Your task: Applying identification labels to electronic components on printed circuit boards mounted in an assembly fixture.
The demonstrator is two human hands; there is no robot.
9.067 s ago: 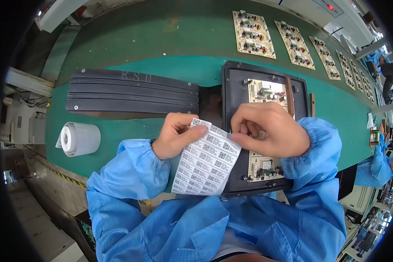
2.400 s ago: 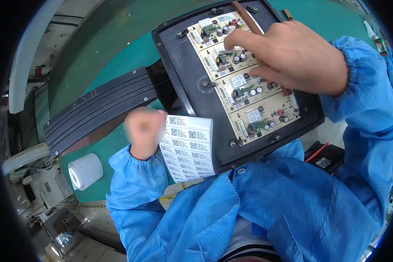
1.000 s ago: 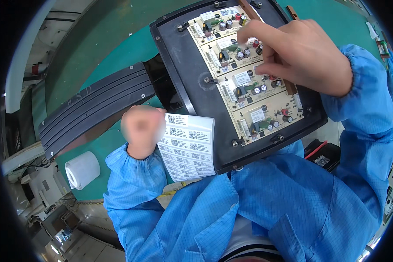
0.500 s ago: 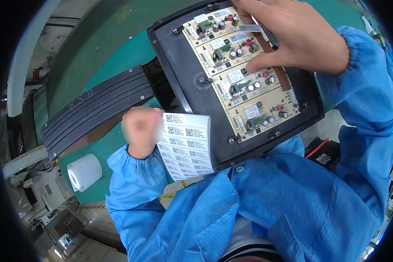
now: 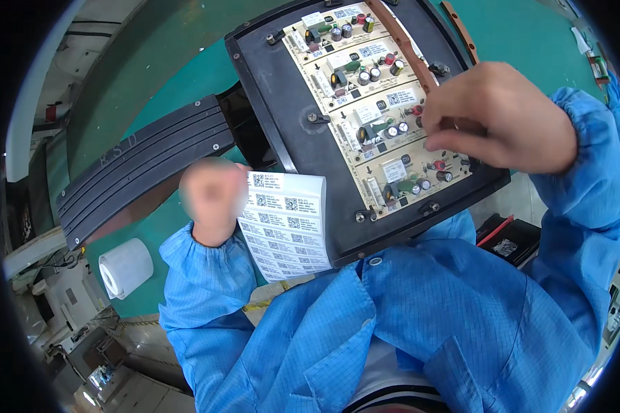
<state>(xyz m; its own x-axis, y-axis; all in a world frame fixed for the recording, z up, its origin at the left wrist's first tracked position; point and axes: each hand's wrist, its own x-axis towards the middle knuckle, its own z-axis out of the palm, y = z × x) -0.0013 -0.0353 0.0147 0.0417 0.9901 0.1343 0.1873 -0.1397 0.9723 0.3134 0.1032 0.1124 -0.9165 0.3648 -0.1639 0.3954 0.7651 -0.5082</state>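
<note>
My left hand point(image 5: 212, 201) grips the edge of a white sheet of small printed labels point(image 5: 286, 224), held just off the near left corner of a black tray point(image 5: 282, 103). The tray carries a row of beige circuit boards point(image 5: 372, 103) with capacitors and small white labels on them. My right hand point(image 5: 499, 117) hovers over the right side of the boards, fingers pinched together near a board's edge; whether a label sits between the fingertips I cannot tell.
A black ribbed strip point(image 5: 138, 165) lies on the green belt point(image 5: 186, 62) to the left of the tray. A white roll point(image 5: 125, 267) sits at the belt's near left edge. A dark box point(image 5: 506, 237) is low on the right.
My right hand has come down from the tray's far end to its right middle. The label sheet and my left hand have stayed in place.
</note>
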